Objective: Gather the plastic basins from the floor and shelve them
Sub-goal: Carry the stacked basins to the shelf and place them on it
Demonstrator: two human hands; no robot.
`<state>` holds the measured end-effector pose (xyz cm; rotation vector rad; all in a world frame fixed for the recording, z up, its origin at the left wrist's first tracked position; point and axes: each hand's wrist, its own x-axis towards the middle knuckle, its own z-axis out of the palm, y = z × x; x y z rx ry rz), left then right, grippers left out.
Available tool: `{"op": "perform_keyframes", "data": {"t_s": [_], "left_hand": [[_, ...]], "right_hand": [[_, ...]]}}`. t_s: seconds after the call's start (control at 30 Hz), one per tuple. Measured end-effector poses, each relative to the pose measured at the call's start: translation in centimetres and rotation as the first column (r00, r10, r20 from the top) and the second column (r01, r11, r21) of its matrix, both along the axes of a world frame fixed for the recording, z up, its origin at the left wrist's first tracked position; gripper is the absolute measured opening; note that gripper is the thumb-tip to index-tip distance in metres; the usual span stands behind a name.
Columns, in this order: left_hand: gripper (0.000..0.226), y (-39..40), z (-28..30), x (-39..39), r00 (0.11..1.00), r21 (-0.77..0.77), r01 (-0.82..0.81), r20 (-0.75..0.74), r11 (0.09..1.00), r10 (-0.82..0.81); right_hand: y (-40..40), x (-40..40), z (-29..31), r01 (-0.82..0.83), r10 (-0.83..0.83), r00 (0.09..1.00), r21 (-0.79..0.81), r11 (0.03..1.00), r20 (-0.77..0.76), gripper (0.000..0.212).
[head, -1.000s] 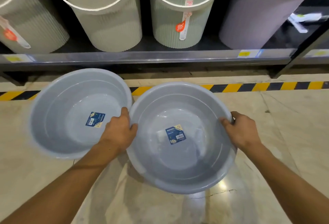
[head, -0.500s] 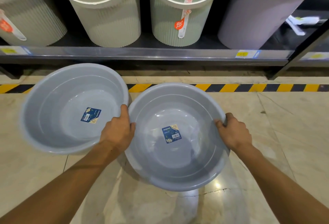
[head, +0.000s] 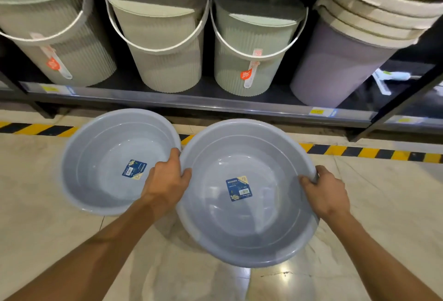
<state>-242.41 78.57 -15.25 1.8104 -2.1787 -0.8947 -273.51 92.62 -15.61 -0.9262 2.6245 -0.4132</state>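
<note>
Your left hand (head: pixel 165 181) and right hand (head: pixel 327 194) stay clamped on both basins' (head: pixel 247 229) rims, now lifted toward the shelf (head: pixel 191 104).

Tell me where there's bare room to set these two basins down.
Bare floor lies right of the right basin, below the striped tape, and left of the left basin. The shelf is packed with buckets.
</note>
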Motion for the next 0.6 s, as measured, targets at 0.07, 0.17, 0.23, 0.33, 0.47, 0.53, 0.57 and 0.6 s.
{"op": "perform_keyframes", "data": {"t_s": [0.07, 0.17, 0.23, 0.33, 0.47, 0.53, 0.57, 0.6], "left_hand": [[0.029, -0.3, 3.5, 0.8, 0.999, 0.010, -0.035, -0.021, 0.999, 0.035], [0.025, -0.8, 9.6, 3.1, 0.993, -0.010, -0.116, 0.017, 0.993, 0.116], [0.020, -0.9, 14.6, 5.3, 0.982, -0.025, -0.178, 0.058, 0.984, 0.179], [0.015, -0.7, 22.5, 9.3, 0.961, 0.001, -0.268, 0.077, 0.963, 0.267], [0.012, -0.6, 32.8, 14.9, 0.939, 0.057, -0.343, 0.018, 0.938, 0.342], [0.016, -1.2, 37.4, 17.3, 0.935, 0.050, -0.352, 0.058, 0.935, 0.349], [0.016, -1.7, 39.6, 18.5, 0.932, 0.046, -0.358, 0.082, 0.933, 0.354], [0.016, -2.1, 41.3, 19.5, 0.930, 0.045, -0.358, 0.106, 0.933, 0.352]], "right_hand": [[-0.7, 0.4, 3.5, -0.011, 0.011, 1.000, -0.008, 1.000, -0.010, 0.031], [-2.3, 2.2, 9.8, -0.039, 0.039, 0.999, -0.028, 0.999, 0.001, 0.036], [-3.6, 4.1, 14.7, -0.091, 0.092, 0.996, -0.033, 0.995, 0.016, 0.035], [-5.7, 7.5, 22.7, -0.180, 0.181, 0.983, -0.027, 0.983, 0.032, 0.034], [-8.5, 12.2, 33.3, -0.273, 0.273, 0.960, -0.010, 0.962, 0.057, 0.032], [-9.8, 14.4, 37.8, -0.314, 0.314, 0.946, -0.007, 0.949, 0.079, 0.024], [-10.7, 15.5, 39.9, -0.327, 0.326, 0.941, -0.002, 0.945, 0.089, 0.022], [-11.5, 16.5, 41.6, -0.331, 0.329, 0.939, 0.002, 0.944, 0.099, 0.023]]}}
